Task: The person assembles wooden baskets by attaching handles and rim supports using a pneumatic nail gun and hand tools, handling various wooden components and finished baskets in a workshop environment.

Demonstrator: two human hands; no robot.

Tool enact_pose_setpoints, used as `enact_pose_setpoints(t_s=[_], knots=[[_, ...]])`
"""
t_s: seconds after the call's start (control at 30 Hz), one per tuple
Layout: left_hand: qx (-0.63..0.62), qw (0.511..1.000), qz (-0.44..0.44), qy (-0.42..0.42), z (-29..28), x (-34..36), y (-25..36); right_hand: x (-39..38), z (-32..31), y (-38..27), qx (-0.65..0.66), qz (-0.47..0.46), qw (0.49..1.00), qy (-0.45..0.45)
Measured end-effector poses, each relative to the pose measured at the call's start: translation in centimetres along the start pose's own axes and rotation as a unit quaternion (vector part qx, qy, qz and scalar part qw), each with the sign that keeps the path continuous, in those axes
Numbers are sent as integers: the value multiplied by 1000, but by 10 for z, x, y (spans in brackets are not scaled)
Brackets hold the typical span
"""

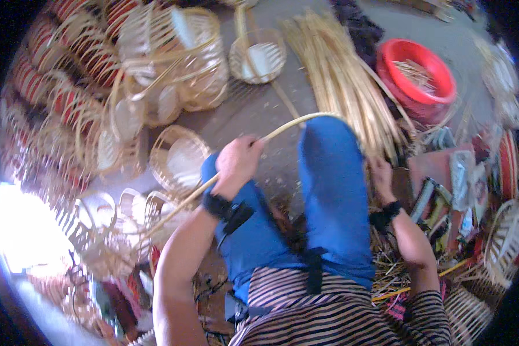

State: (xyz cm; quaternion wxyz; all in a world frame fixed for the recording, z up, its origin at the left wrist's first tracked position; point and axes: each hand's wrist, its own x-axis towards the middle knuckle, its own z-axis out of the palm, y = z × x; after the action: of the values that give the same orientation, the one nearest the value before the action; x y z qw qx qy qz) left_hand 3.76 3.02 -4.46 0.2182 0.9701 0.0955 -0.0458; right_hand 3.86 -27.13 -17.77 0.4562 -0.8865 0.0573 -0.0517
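My left hand (239, 164) is closed around a long pale bamboo strip (288, 124). One end of the strip slants down past my left forearm. Its other part arches over my right knee (330, 138), covered in blue trousers, and bends down along the knee's outer side. There my right hand (382, 180) is closed at the lower part of the strip, its fingers somewhat blurred and partly hidden. Just beyond that hand lies a thick bundle of flat bamboo strips (343, 75).
A red basin (447, 89) with short sticks stands at the far right. Stacked woven baskets (173, 63) fill the left, and a single round basket (258, 56) sits ahead. Tools and packets (444, 190) crowd the right. Bamboo scraps (389, 268) lie beside my right hip.
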Motion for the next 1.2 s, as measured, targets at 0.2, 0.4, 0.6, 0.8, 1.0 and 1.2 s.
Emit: enact_pose_setpoints(t_s=[0.2, 0.4, 0.6, 0.8, 1.0, 1.2], knots=[[21, 977, 191, 95, -12, 0, -14, 38, -31, -5, -102, -77, 990, -63], [13, 956, 73, 283, -20, -8, -108, 79, -61, -14, -186, -197, 962, -38], [-57, 977, -204, 27, 73, -27, -219, 54, -95, 33, -166, -71, 981, -77], [6, 954, -291, -77, 109, -13, -223, 0, -132, 50, -161, -53, 985, 16], [134, 942, -279, -128, 106, 1, -218, -20, -161, 103, -97, -36, 989, 102], [60, 988, -136, 29, 90, 24, -245, -30, -130, 37, 47, 85, 989, 111]])
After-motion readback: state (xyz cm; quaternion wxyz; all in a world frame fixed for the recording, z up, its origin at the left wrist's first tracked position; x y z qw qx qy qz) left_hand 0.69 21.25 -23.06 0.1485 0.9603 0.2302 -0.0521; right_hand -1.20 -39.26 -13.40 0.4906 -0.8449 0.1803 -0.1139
